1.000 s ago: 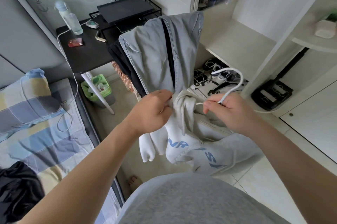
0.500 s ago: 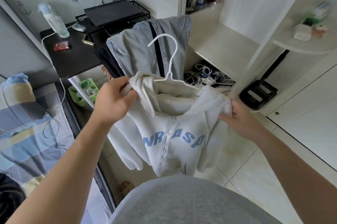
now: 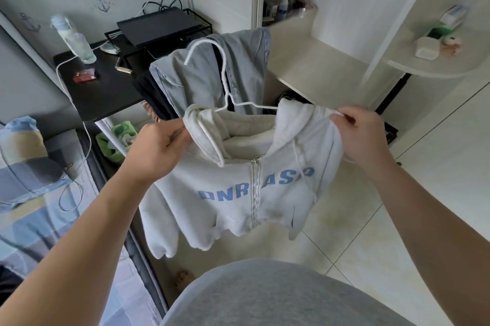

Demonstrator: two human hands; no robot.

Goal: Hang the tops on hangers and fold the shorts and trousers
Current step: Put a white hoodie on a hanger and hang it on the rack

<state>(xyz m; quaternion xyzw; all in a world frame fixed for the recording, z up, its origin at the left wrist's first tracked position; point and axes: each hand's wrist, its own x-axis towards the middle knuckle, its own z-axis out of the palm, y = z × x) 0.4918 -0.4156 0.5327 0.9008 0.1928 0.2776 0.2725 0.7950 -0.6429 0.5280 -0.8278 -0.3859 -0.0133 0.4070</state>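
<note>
Stretching white hoodie (image 3: 238, 193) shoulders on hanger (image 3: 225, 81), left hand (image 3: 159, 145), right hand (image 3: 363, 132) apart.

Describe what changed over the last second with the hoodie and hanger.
The white hoodie, bunched a second ago, is now spread over the hanger. The right hand let go of the hook and pinches a shoulder; the left hand moved outward, gripping the other. The grey garment behind stayed draped.

Ends of the hanger (image 3: 224, 74) vanish inside the hoodie (image 3: 233, 209), can't see how they sit. The bottles (image 3: 283, 9) up above the hoodie are too blurry to read.
</note>
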